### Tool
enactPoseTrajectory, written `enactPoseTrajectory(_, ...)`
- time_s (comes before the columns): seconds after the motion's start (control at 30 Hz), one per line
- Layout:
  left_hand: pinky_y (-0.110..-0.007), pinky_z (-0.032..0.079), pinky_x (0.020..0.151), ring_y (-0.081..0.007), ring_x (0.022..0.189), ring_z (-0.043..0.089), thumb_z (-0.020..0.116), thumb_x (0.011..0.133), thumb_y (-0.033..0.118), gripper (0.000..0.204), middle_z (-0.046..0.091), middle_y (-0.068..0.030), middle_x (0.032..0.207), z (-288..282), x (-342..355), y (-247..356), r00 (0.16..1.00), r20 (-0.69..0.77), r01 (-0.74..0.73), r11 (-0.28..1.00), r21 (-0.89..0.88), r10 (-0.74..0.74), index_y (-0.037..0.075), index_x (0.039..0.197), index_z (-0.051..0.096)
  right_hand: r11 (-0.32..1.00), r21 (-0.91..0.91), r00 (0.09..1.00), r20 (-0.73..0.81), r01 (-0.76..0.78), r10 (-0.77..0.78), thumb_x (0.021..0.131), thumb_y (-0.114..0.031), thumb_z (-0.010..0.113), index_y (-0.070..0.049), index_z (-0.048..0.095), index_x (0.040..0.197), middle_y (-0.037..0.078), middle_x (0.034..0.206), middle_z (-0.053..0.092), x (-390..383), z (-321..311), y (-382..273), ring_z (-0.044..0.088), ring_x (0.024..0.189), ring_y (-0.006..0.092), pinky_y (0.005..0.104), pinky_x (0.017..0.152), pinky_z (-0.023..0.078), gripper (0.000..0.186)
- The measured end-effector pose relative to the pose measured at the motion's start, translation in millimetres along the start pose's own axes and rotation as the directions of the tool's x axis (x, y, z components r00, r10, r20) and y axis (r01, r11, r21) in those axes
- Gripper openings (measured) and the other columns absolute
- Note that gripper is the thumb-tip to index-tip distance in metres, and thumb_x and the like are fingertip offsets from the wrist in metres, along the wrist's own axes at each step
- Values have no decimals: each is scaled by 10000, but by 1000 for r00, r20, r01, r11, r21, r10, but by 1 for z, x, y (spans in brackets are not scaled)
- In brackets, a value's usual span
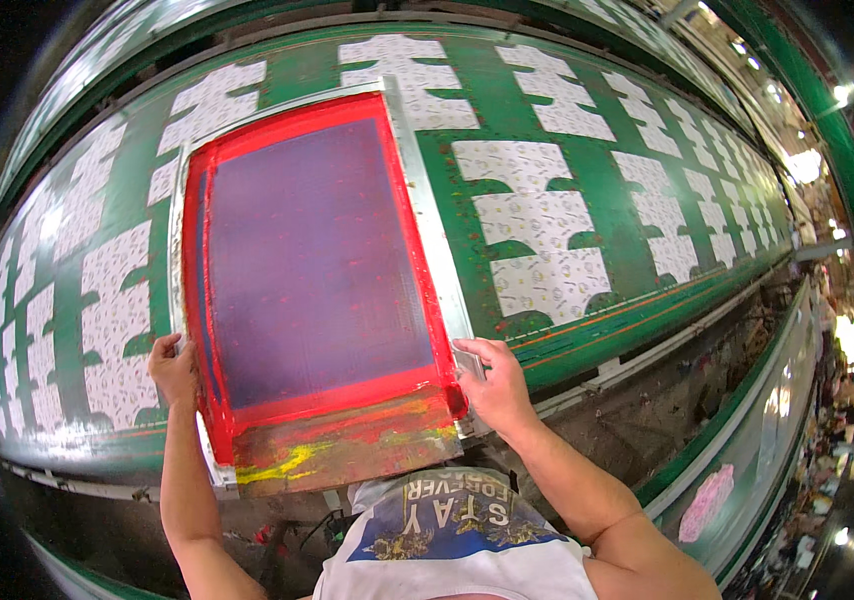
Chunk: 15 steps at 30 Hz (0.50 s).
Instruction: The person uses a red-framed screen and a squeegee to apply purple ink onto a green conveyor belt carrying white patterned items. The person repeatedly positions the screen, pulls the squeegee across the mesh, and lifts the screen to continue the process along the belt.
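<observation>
1. Screen-printing frame (312, 270) w/ metal rim & red-taped edges is lying flat on the long green worktop (587, 180), its near end reaching the worktop's front edge, right in front of the person.
2. Mesh in the middle is looking purple-grey; the near strip of the frame is carrying smeared yellow, green & red ink (292, 462).
3. Left hand (175, 368) is gripping the frame's left rim near the bottom corner, fingers curled around the edge, thumb on top.
4. Right hand (492, 385) is resting on the frame's right rim near the lower right corner, fingers bent & pressing on the metal; can't tell whether they're wrapping under it.
5. White patterned fabric pieces (542, 240) are lying in rows on the worktop on both sides of the frame & beyond it, the nearest ones just beside the rim.
6. Person's white sleeveless shirt w/ blue print (457, 535) is showing at the lower edge, both forearms coming up from there.
7. Pink blotch (707, 500) is sitting on a lower green surface at right, well apart from the frame.
</observation>
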<state>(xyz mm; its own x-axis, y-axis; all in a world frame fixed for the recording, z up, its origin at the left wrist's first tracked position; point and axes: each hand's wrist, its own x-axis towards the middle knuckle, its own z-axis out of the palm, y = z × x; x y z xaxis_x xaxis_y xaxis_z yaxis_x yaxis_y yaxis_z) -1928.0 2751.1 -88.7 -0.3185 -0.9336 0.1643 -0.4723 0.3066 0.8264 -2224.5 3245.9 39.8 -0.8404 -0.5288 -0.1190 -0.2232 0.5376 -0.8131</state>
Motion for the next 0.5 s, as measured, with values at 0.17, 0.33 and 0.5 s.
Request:
enactPoseTrajectory(0.17, -247, 398, 599, -33, 686, 513, 855, 855, -37, 192, 602, 65, 800, 36, -3, 55, 1000, -29, -1, 994, -105, -2, 22, 993, 735, 995, 90, 998, -51, -36, 40, 878, -50, 805, -71, 793, 1289, 185, 1230, 751, 28, -43, 26, 698, 1192, 367, 451, 1077, 559, 412)
enactPoseTrajectory(0.33, -246, 407, 617, -42, 712, 521, 859, 864, -26, 187, 592, 67, 815, 117, -46, 130, 999, -30, -25, 989, -143, 21, 26, 1003, 745, 1000, -7, 991, -128, -23, 22, 863, -56, 793, -67, 807, 1271, 208, 1208, 747, 57, -120, 86, 705, 1181, 378, 449, 1082, 560, 409)
enactPoseTrajectory(0.5, -310, 532, 744, -132, 837, 645, 879, 842, 45, 182, 713, -26, 935, 212, -109, 194, 992, -99, -75, 997, 15, 76, 23, 986, 771, 990, 80, 979, -157, -119, 130, 871, -61, 810, -79, 806, 1281, 206, 1243, 732, 93, -204, 177, 709, 1199, 370, 449, 1086, 560, 411)
